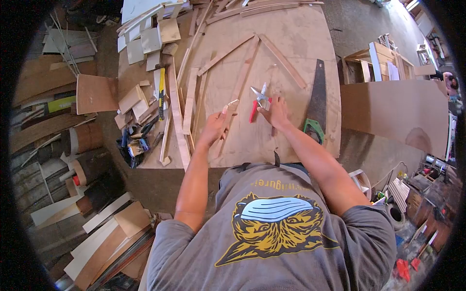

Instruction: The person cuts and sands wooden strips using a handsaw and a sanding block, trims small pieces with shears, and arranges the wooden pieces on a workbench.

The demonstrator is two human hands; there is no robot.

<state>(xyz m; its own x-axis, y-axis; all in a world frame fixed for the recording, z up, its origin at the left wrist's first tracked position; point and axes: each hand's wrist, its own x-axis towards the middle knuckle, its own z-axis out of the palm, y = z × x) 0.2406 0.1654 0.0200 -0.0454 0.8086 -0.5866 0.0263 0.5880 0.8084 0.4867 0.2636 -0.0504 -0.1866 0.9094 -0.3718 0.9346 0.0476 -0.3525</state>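
My left hand (215, 127) is closed around a long thin wooden strip (245, 70) that lies slanting on the plywood tabletop (291, 48). A small white curved piece (233, 102) sticks out at its fingertips. My right hand (275, 112) rests at a metal tool with red handles (261, 98), its fingers curled over one handle. Another wooden strip (282, 60) slants down to the right from the top of the first one, and a short strip (225, 55) slants down to the left.
A handsaw with a green handle (316, 104) lies at the table's right side. Wood offcuts (150, 39) and a yellow-and-black tool (161, 92) are on the left. A brown board (388, 114) stands beyond the right edge. A person (451, 83) is far right.
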